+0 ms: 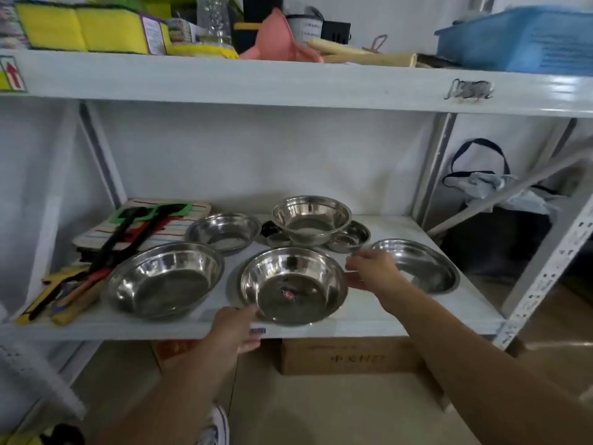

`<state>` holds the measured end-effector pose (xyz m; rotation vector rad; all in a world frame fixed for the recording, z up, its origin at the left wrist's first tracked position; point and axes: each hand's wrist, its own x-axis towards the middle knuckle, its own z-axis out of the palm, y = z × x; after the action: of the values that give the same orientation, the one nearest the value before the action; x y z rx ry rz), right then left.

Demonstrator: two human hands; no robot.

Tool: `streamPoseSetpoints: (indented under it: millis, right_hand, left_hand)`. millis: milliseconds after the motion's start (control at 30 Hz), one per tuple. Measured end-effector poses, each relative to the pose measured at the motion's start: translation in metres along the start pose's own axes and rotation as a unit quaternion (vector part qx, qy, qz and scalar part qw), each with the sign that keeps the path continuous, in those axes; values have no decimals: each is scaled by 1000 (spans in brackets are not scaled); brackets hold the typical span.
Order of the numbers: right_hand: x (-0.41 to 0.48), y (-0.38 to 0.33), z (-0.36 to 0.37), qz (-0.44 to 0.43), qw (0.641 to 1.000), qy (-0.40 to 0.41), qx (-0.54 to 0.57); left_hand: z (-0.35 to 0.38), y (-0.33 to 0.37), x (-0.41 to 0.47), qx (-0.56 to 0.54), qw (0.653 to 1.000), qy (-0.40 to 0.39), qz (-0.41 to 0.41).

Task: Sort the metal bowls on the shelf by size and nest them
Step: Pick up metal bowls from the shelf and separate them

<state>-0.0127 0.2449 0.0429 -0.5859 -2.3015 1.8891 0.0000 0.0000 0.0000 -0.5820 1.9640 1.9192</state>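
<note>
Both hands are on the front middle bowl (293, 285), which sits on the shelf (369, 313) near its front edge. The left hand (236, 327) has its fingers (250, 311) at the near left rim; whether they are closed on it I cannot tell. The right hand (372, 269) pinches the far right rim, fingers (353, 261) closed on it. Just left of the left fingers lies a wide bowl (165, 279), and beyond that a smaller one (223, 232). Just right of the right fingers, partly behind the hand, lies a shallow dish (420, 263). Beyond the right fingers a deep bowl (311, 218) rests on top of two small bowls, one on its left (272, 234) and one on its right (351, 237). Utensils (128, 239) lie far left of the left fingers.
</note>
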Motion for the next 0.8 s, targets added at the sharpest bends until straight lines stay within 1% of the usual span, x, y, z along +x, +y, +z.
streamPoseSetpoints:
  millis: [67,133,267,333,467,567,667,733,800]
  right_hand:
    - [36,-4,9,29,998,34,37]
    - [78,-6,21,52,995,61,67]
    - [141,-2,45,92,983,58,149]
    - [161,3,53,118,978,57,164]
    - [176,4,61,143,970,75,180]
    - [176,-3,64,137,967,92,192]
    - [164,-19,55,91,970,91,208]
    - [146,-41,41,62,959,99,257]
    - [120,-67,23,37,954,104,280]
  left_hand:
    - [5,-1,21,-22,1000,3,-3]
    - [9,-5,41,-27,1000,-10,-7]
    - [8,-8,65,-18,999,-23,14]
    - [5,-11,73,-16,999,-27,18]
    - [3,-14,75,-34,999,-34,18]
    - [3,-11,77,-50,998,-34,28]
    - [-2,4,68,-67,996,-31,53]
    - [-7,22,53,-72,994,-34,75]
    - [-16,40,36,-69,993,-43,89]
